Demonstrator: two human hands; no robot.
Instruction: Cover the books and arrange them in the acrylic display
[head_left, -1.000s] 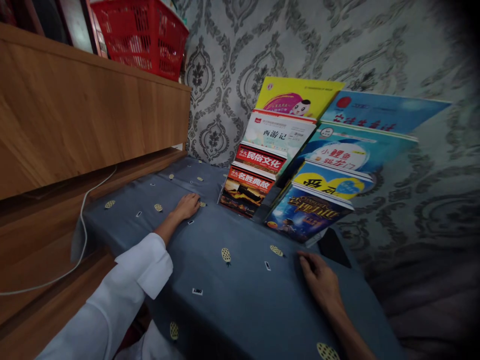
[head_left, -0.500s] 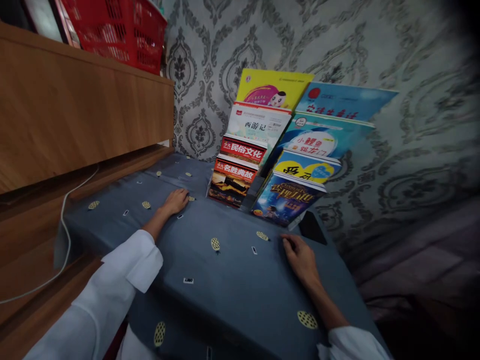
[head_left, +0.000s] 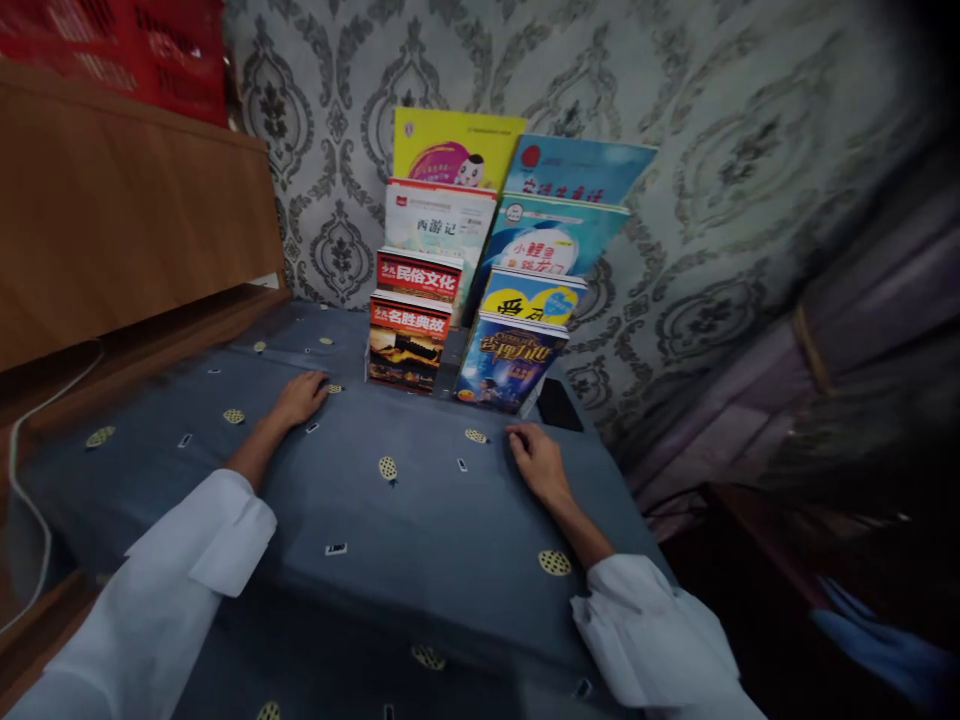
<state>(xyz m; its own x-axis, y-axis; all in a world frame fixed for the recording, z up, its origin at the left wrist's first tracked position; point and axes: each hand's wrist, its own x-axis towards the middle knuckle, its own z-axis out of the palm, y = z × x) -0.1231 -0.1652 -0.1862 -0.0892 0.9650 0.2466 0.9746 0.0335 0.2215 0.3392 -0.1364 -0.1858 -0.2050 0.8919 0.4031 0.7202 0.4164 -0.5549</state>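
Note:
My left hand point(head_left: 301, 397) rests on the blue-grey tablecloth point(head_left: 420, 520), left of the books, with its fingers lying loosely and nothing in it. On the other side, my right hand point(head_left: 537, 459) lies on the cloth just in front of the books, open, fingers slightly bent and holding nothing. Two stepped rows of books stand between and behind the hands. Foremost on the left is a red-topped book point(head_left: 407, 345); a dark blue book point(head_left: 510, 365) fronts the right row. Behind them rise a white book point(head_left: 442, 225), a yellow book point(head_left: 457, 140) and a light blue book point(head_left: 577, 165).
A dark flat object point(head_left: 561, 405) lies right of the books. Patterned wallpaper point(head_left: 405, 60) backs the table. At left stand a wooden cabinet point(head_left: 135, 210) with a red basket point(head_left: 165, 60) on top and a white cable point(head_left: 30, 500). A curtain point(head_left: 720, 370) hangs at right.
The view has turned to the right, so the books and both hands appear further left. The hands stay on the tablecloth, and the books keep their places.

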